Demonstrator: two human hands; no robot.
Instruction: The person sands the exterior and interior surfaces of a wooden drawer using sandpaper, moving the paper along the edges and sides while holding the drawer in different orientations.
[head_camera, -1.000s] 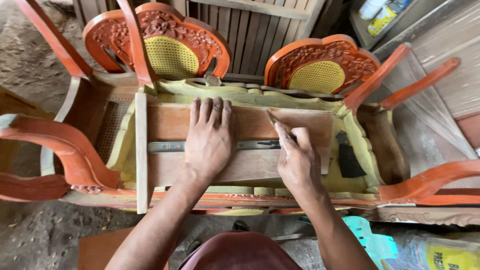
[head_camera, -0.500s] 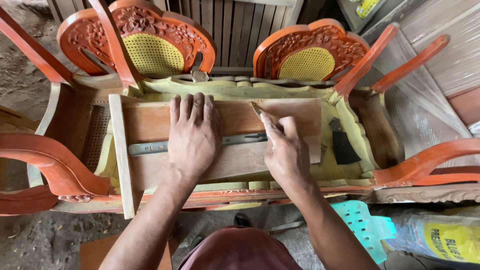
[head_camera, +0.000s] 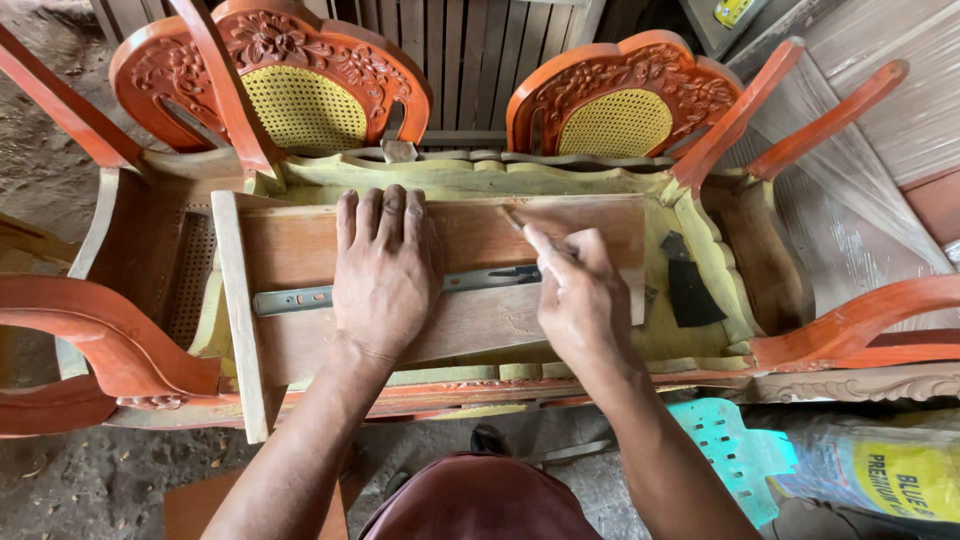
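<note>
Since the earlier frames the right hand (head_camera: 585, 300) had slid a little along the drawer (head_camera: 470, 240), while the left hand (head_camera: 385, 270) stayed pressed flat. That left hand lay open, palm down, fingers spread on the drawer's wooden side, covering part of the one metal slide rail (head_camera: 290, 298) screwed along it. The right hand was partly curled, its fingers pinching a slim pencil-like stick (head_camera: 517, 217) whose tip touched the wood near the upper edge; what the stick was could not be told. One drawer rested on its side across an unpainted yellowish frame (head_camera: 480, 178). Two dark scraps (head_camera: 690, 290) lay in the frame to the right. Beyond stood two orange carved chair backs (head_camera: 300, 90) with woven cane panels, on a dirt floor (head_camera: 60, 480).
</note>
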